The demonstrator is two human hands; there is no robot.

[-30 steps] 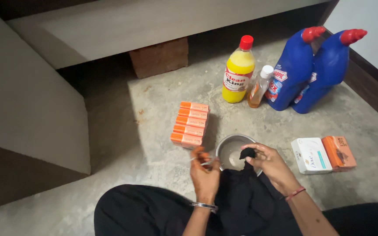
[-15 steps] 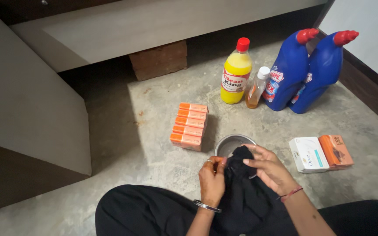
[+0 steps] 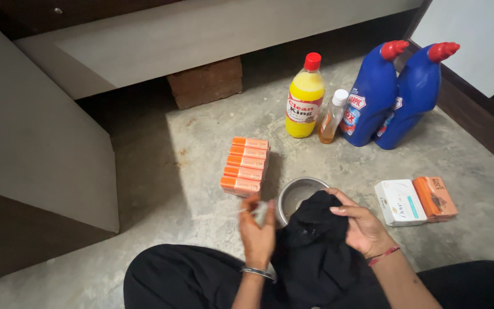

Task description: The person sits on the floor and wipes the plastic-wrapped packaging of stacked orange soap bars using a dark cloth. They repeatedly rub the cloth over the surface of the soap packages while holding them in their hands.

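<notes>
I sit on the floor with a black cloth bunched in my lap. My right hand grips the top of the cloth over a small steel bowl. My left hand is raised beside the bowl, fingers pinched on a small pale object that is blurred. A stack of several orange boxes lies just beyond my left hand.
A yellow bottle with a red cap, a small amber bottle and two blue bottles stand at the back. A white box and an orange box lie at right. A brick sits under a ledge; a grey panel stands left.
My left hand has lifted away from the bowl's rim and moved slightly left, still pinching the small object. My right hand stays on the black cloth.
</notes>
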